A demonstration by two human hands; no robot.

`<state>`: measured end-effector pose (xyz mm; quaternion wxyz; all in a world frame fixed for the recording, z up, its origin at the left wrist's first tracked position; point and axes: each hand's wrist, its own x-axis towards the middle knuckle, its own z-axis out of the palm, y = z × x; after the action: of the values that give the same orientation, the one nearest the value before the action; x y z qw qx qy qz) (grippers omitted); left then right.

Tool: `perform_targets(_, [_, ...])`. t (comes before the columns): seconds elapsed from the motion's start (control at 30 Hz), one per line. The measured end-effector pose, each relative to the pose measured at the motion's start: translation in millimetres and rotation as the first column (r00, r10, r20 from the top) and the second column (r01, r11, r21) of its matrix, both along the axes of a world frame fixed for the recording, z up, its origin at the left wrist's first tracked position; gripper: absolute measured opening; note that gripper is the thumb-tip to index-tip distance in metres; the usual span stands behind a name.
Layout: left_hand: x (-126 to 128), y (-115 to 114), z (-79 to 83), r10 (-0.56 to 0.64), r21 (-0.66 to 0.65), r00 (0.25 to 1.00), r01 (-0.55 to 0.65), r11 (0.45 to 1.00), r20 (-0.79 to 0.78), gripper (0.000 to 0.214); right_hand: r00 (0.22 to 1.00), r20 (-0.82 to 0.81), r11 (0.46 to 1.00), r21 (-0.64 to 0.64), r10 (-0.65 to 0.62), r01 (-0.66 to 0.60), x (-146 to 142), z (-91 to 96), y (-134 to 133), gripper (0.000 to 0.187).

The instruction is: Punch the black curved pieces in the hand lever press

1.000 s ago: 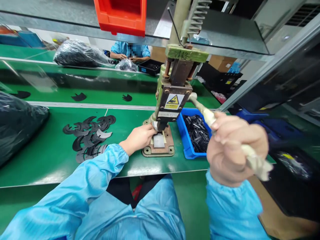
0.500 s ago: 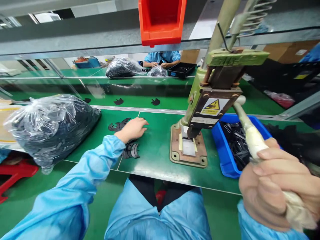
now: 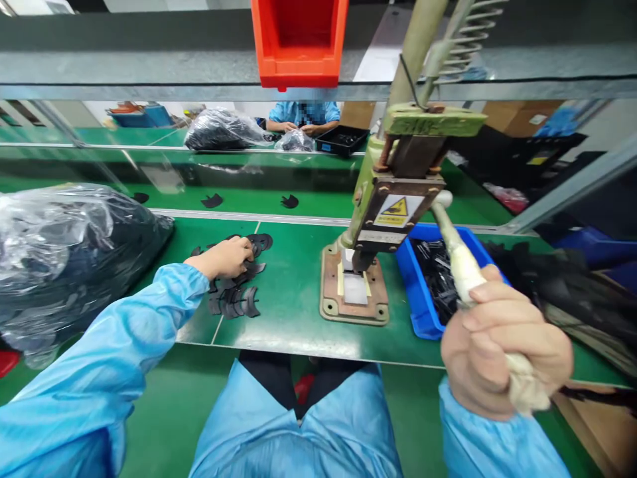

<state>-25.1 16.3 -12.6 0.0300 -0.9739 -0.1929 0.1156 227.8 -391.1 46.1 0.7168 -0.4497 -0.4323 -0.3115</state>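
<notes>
Gripping the wrapped lever (image 3: 465,265) of a hand press (image 3: 393,212): right hand (image 3: 505,348), fingers curled fully round it. Left hand (image 3: 226,257) over a loose pile of black curved pieces (image 3: 231,302), fingers bent down among them; whether one is pinched there I cannot tell, the fingertips being poorly seen. Pile lies on the green worktop (image 3: 288,292), left of the press, pieces overlapping, several lined up near the front edge.

Press base plate (image 3: 331,292) flat on the worktop, a pale block (image 3: 355,290) on it, below and in front of the dark ram. Warning label (image 3: 395,210) on the press front. Blue bin (image 3: 425,325) just right, holding dark narrow pieces (image 3: 435,272). Big plastic bag (image 3: 84,259), dark contents, far left. Beyond, three dark pieces (image 3: 212,200) spaced along a green strip. Farther back, a co-worker (image 3: 303,118) in blue sleeves, black tray (image 3: 343,147) alongside. Red bin (image 3: 298,72) overhead.
</notes>
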Motion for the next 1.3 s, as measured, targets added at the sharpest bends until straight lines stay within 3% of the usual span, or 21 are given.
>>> perform_targets(0.2, [6.2,9.0,-5.2,0.004,0.039,0.996,-0.001,0.999,-0.09,0.022,0.992,0.064,0.99,-0.097,0.106,-0.1,-0.5,1.1,-11.2,0.019])
perform_targets(0.4, [8.1,4.9,-1.3,-0.013,-0.094,0.999,0.009,0.996,-0.037,0.018,0.989,0.038,0.981,-0.138,0.141,-0.135,-1.5,0.9,-17.7,0.02])
perform_targets(0.6, [13.7,-4.5,5.2,-0.012,-0.132,1.0,0.014,0.991,0.018,0.046,0.994,0.051,0.993,-0.068,0.1,-0.097,5.1,-1.5,-12.7,0.024])
perform_targets(0.9, [41.6,-13.3,12.2,-0.105,-0.086,0.994,0.102,0.991,-0.025,0.024,0.998,0.031,0.997,0.048,0.059,-0.06,10.0,-5.2,-2.7,0.035])
perform_targets(1.07, [49.7,-29.2,8.7,-0.186,-0.18,0.973,0.209,0.961,0.134,0.018,0.996,0.054,0.994,0.084,0.066,-0.07,13.0,-6.5,0.1,0.035])
perform_targets(1.3, [54.6,-65.2,12.3,-0.203,-0.098,0.943,0.235,0.967,0.264,0.032,0.995,0.04,0.995,0.045,0.087,-0.089,6.4,-3.3,-1.7,0.031])
